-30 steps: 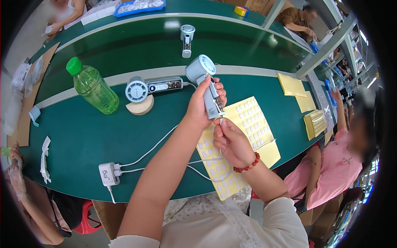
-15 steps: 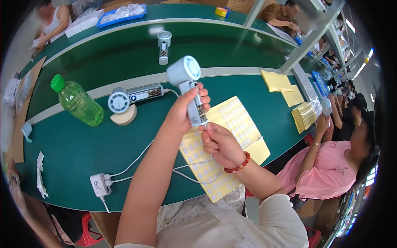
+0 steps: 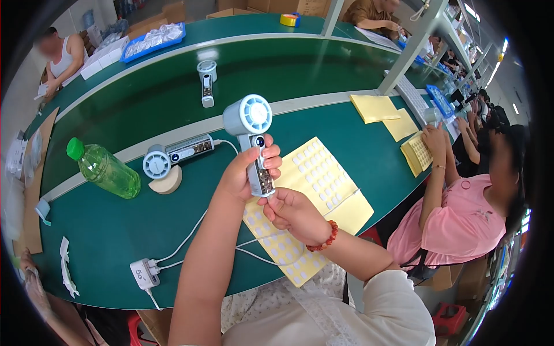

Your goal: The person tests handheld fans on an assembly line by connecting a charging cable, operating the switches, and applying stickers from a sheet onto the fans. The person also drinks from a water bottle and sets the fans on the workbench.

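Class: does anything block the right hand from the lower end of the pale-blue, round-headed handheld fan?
Nothing visible does. The left hand grips the pale-blue fan by its handle; the right hand is at its lower end. Anything it pinches is hidden.

Left fingers (image 3: 271, 154) grip a handheld fan (image 3: 249, 122); right fingers (image 3: 278, 203) pinch at its base.

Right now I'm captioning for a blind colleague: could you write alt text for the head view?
A person's left hand holds a pale blue handheld fan above a green workbench while the right hand pinches something small at the fan's lower end. On the bench are another fan, a green bottle and a white-dotted yellow sheet.
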The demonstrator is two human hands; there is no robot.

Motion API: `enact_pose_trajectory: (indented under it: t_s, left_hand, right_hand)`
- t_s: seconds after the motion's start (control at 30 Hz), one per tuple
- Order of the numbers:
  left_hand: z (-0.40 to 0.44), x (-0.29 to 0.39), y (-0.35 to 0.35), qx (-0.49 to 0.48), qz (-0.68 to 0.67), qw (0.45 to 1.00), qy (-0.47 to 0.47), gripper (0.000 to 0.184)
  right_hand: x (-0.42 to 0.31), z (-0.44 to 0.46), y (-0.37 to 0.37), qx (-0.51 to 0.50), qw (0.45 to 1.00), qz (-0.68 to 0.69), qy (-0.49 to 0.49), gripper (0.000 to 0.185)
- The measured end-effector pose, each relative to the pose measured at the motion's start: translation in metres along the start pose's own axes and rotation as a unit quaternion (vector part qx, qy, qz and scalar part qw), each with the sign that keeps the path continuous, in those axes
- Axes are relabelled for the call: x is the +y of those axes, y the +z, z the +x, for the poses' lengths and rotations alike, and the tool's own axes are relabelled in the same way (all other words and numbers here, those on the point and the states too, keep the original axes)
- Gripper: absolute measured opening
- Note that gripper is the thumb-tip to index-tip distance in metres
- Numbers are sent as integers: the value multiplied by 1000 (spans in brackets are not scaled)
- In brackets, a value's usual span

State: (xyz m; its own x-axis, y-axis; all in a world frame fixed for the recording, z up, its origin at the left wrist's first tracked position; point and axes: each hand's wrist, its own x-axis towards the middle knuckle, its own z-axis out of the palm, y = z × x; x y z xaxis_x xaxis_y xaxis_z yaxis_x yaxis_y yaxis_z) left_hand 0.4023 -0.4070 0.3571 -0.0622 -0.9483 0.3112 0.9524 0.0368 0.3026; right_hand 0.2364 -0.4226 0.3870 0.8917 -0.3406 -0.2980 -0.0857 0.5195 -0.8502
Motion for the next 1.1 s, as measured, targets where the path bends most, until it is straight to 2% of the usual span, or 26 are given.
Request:
enact_pose_trajectory:
  t_s: [0.23,0.43,0.53,0.6,0.67,0.73,0.8,0.83,0.87,0.9,1.0,1.1]
  left_hand:
    - [2,1,-6,-6,12,1000,27,32]
    - [5,-6,-3,62,16,996,69,38]
    - [9,-4,-8,138,-33,983,116,43]
    - [9,4,-17,163,-52,971,168,48]
    - [5,8,-11,153,-45,974,163,49]
    - [2,9,-10,130,4,983,130,50]
    - [3,6,-7,147,-18,985,91,53]
    - [5,6,-5,128,-27,990,59,56]
    - [5,6,-1,112,-37,993,25,59]
    - [5,4,1,113,-37,993,2,63]
    - [3,4,3,117,6,989,-90,61]
    - [3,-2,-2,113,76,985,-106,59]
  right_hand:
    - [10,6,-4,16,999,-1,-43,28]
    - [1,2,-4,9,1000,14,-24,29]
    - [1,-7,1,-45,996,-35,-71,31]
    - [6,-9,9,-33,987,-98,-126,30]
    - [4,-10,12,11,969,-187,-161,31]
    - [-15,-11,1,83,933,-302,-180,31]
    - [-43,-22,-5,162,844,-467,-208,34]
    - [-47,-20,-20,202,765,-562,-241,38]
    - [-54,-17,-35,238,660,-636,-321,41]
    - [-65,-12,-46,270,611,-666,-332,41]
    - [-106,2,-56,168,688,-576,-408,42]
    - [-120,19,-61,57,715,-554,-424,46]
